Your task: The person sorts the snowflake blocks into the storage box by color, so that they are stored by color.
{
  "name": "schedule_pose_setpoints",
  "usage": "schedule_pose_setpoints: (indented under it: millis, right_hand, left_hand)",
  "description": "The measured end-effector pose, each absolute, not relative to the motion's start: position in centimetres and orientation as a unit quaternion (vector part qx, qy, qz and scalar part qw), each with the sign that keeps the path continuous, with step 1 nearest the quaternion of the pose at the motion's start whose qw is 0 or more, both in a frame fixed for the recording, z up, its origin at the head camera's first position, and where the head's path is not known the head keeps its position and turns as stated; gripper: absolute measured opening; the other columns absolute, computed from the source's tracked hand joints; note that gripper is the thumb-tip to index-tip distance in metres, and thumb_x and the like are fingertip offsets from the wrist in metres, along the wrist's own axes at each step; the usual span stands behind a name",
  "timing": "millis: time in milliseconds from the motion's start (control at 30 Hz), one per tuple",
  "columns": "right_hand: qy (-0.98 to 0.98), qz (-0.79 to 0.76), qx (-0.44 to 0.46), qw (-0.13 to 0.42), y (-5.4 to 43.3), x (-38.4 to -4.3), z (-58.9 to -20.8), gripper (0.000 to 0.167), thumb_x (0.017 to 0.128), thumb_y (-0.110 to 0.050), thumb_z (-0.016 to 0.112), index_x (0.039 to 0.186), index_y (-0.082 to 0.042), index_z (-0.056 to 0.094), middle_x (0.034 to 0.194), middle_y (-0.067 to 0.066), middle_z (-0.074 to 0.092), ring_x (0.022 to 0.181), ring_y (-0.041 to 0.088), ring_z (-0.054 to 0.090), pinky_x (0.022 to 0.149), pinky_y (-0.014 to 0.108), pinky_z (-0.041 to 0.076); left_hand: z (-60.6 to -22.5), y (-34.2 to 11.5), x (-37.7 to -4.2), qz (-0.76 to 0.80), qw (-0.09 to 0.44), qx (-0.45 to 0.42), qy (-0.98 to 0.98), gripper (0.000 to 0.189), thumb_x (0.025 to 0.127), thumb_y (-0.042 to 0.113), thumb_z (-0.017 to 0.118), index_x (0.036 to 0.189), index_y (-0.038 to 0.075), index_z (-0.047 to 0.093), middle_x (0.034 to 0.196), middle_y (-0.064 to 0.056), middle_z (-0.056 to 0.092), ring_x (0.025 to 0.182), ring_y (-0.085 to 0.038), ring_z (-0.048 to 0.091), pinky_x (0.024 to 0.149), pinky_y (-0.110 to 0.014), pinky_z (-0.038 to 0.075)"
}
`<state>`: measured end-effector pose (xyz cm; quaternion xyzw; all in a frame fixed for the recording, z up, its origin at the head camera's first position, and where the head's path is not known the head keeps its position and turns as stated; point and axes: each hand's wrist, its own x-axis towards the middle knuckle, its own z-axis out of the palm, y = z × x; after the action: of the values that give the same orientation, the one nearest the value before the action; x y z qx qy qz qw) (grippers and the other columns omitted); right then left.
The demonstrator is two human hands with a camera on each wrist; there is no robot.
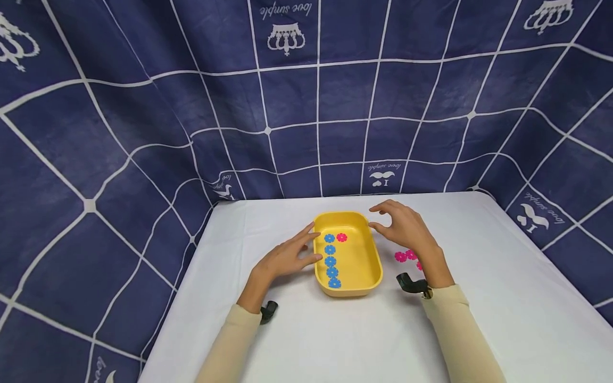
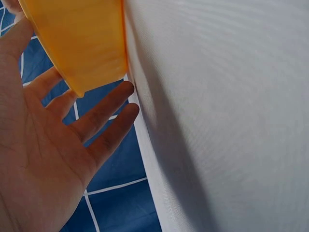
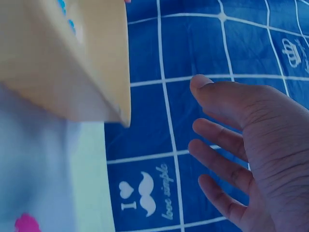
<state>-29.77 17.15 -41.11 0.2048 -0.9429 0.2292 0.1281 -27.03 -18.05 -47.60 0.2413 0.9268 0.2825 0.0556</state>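
A yellow tray (image 1: 358, 260) with rounded corners stands on the table. Along its left side lies a column of several blue flower pieces (image 1: 330, 261), with one pink flower piece (image 1: 341, 237) beside the farthest blue one. My left hand (image 1: 286, 255) is at the tray's left rim, its fingers spread and fingertips overlapping the edge; in the left wrist view the fingers (image 2: 107, 108) extend loosely past the tray's outer wall. Near the tray's far right corner hovers my right hand (image 3: 263, 145), thumb and fingers apart, with nothing between them.
More pink flower pieces (image 1: 401, 257) lie on the table right of the tray, partly hidden by my right wrist. A white cloth (image 1: 297, 340) covers the table. Dark blue curtains (image 1: 345, 138) with white grid lines stand behind and at both sides.
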Motion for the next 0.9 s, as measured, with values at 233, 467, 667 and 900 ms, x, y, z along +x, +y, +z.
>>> schedule_pose_setpoints:
  millis: [233, 467, 667, 900]
  right_hand:
    - [-0.947, 0.236, 0.175, 0.131, 19.6, -29.1, -41.7, 0.042, 0.092, -0.028, 0.088, 0.130, -0.013, 0.077, 0.122, 0.012, 0.074, 0.110, 0.036, 0.070, 0.093, 0.061, 0.059]
    - [-0.950, 0.242, 0.147, 0.129, 21.7, -28.4, -42.3, 0.042, 0.093, -0.028, 0.086, 0.131, -0.011, 0.076, 0.124, 0.015, 0.073, 0.113, 0.039, 0.068, 0.095, 0.065, 0.057]
    - [-0.953, 0.247, 0.123, 0.123, 22.9, -27.9, -42.4, 0.044, 0.094, -0.026, 0.086, 0.132, -0.009, 0.075, 0.128, 0.017, 0.072, 0.117, 0.041, 0.066, 0.096, 0.067, 0.056]
    - [-0.956, 0.246, 0.109, 0.115, 23.3, -27.6, -42.3, 0.046, 0.094, -0.026, 0.085, 0.134, -0.007, 0.074, 0.131, 0.020, 0.070, 0.120, 0.045, 0.064, 0.098, 0.069, 0.055]
  left_hand:
    - [-47.6, -17.9, -27.2, 0.281, 0.059, 0.240, 0.927, 0.076, 0.101, 0.063, 0.066, 0.166, 0.032, 0.044, 0.179, 0.018, 0.016, 0.132, -0.015, 0.065, 0.113, -0.055, 0.050]
    - [-47.3, -17.9, -27.1, 0.289, 0.064, 0.236, 0.926, 0.075, 0.101, 0.062, 0.067, 0.166, 0.031, 0.044, 0.179, 0.021, 0.014, 0.133, -0.019, 0.066, 0.114, -0.055, 0.049]
    - [-47.2, -17.8, -27.2, 0.289, 0.068, 0.238, 0.925, 0.077, 0.100, 0.064, 0.066, 0.166, 0.030, 0.044, 0.179, 0.019, 0.014, 0.134, -0.019, 0.066, 0.117, -0.054, 0.047]
    - [-47.4, -17.7, -27.2, 0.289, 0.068, 0.226, 0.928, 0.075, 0.100, 0.061, 0.068, 0.165, 0.031, 0.045, 0.178, 0.022, 0.015, 0.133, -0.019, 0.065, 0.116, -0.055, 0.048]
